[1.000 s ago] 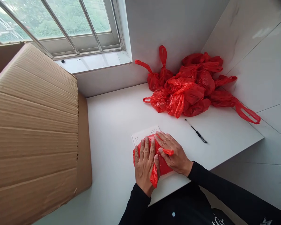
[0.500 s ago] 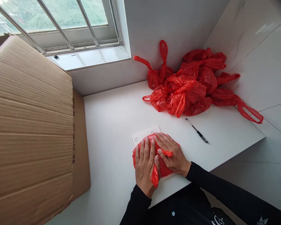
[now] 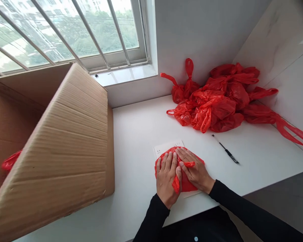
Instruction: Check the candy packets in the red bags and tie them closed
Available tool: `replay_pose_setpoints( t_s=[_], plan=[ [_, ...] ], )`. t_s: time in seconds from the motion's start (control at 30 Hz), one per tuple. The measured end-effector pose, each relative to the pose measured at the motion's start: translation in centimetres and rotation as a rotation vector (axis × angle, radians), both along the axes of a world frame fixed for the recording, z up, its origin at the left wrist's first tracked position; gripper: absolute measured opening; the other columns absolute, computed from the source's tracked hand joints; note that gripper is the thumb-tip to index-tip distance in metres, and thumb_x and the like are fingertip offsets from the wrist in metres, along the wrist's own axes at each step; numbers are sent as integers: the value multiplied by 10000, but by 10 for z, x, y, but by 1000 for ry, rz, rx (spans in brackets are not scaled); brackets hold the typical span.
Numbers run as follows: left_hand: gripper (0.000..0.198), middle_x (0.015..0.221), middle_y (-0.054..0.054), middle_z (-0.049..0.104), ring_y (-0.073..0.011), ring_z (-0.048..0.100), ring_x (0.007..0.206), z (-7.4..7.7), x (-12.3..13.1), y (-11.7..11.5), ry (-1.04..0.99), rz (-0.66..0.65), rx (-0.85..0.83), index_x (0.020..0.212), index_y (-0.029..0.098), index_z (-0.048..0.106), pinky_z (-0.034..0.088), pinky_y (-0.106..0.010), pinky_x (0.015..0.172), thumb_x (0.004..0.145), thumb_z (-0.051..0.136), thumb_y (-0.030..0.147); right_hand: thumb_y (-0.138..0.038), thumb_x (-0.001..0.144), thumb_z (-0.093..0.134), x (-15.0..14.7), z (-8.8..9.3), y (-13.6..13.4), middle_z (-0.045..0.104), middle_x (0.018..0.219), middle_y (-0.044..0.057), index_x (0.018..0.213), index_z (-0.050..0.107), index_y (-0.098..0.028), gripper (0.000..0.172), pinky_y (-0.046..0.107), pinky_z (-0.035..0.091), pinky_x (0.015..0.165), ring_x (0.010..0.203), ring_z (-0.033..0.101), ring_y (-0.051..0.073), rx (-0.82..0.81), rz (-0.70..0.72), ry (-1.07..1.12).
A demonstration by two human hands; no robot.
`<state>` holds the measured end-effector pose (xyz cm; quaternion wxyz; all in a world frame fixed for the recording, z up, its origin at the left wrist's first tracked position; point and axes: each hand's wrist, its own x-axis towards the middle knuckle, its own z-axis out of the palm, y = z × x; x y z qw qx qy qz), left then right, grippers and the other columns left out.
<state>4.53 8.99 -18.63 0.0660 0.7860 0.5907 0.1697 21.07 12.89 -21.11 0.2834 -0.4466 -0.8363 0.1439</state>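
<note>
Both my hands press down on a small red plastic bag point(image 3: 187, 183) lying on a white paper point(image 3: 164, 148) near the front of the white table point(image 3: 138, 134). My left hand point(image 3: 167, 178) lies flat on the bag's left half with fingers stretched out. My right hand point(image 3: 195, 171) covers the right half, fingers extended, its thumb against a bag handle point(image 3: 189, 164). Another handle point(image 3: 176, 184) sticks out between the two hands.
A pile of several tied red bags point(image 3: 217, 97) fills the back right corner. A black pen point(image 3: 226, 154) lies on the table right of my hands. A large open cardboard box point(image 3: 53, 148) stands at the left with something red point(image 3: 11, 159) inside. A barred window point(image 3: 65, 33) is behind.
The view has swung left and up, showing the box's inside. My hands stay pressed on the red bag in the same pose.
</note>
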Motion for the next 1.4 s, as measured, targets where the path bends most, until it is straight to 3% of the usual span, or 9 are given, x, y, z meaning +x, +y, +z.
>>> replay_pose_setpoints(
  t_s=[0.17,0.37,0.5,0.67,0.83,1.0,1.1,1.2,1.4],
  plan=[
    [617,1670,-54,269,-269,200,1558,11,0,-5,-30,5,45,1608,209,204,241,-558,1258,1023,398,241,-282,1064,355,5,8,-3,400,1608,52,1609,241,-254,557,562,303,1237,1522,296,221,-73,22,-38],
    [655,1677,-71,241,-285,173,1562,-6,1,-6,-4,4,65,1615,214,172,261,-558,1252,1018,440,251,-332,1064,361,3,-1,-5,321,1646,73,1610,248,-258,562,571,290,1231,1538,253,247,-72,-7,-109],
    [576,1658,-51,300,-268,238,1547,-5,-1,-2,-90,1,-31,1600,248,239,290,-561,1244,1044,386,268,-337,1074,336,7,-1,0,328,1643,68,1608,250,-261,545,578,256,1242,1540,247,239,-154,21,-60],
    [505,1641,-30,350,-225,261,1541,8,-12,-2,-288,146,-78,1571,294,317,310,-542,1244,1066,336,284,-326,1080,310,22,13,7,464,1565,69,1564,353,-265,489,549,321,1225,1480,381,221,-195,-79,185],
    [504,1632,-15,368,-226,246,1546,13,-27,-4,-273,158,-45,1567,329,317,216,-590,1265,1068,321,262,-322,1072,346,32,22,9,595,1417,52,1416,551,-279,403,597,295,1217,1362,507,242,-136,-154,183],
    [566,1649,-68,320,-268,220,1550,23,-28,-9,-170,18,37,1586,291,276,234,-583,1254,1040,424,277,-358,1058,389,26,37,2,671,1169,68,1302,631,-286,352,478,539,989,1127,606,245,-178,-189,203],
    [601,1526,-103,477,-281,389,1451,27,-26,-9,-136,-131,50,1562,253,329,252,-582,1242,992,522,244,-387,1025,469,20,48,-5,675,1080,68,1264,625,-267,310,453,570,916,1027,623,251,-185,-144,166],
    [440,1208,-73,643,-241,577,1173,30,-25,-6,-206,-132,36,1383,258,540,314,-584,1197,966,505,121,-375,987,545,17,56,-10,662,1069,67,1262,602,-262,302,444,574,895,1006,618,254,-215,-45,110],
    [208,1011,-64,646,-224,562,989,42,-23,-13,-480,-65,55,1142,228,631,477,-452,977,976,529,157,-301,1003,512,14,64,-20,650,1004,60,1238,609,-297,254,433,582,809,936,615,254,-188,97,81]
  ],
)
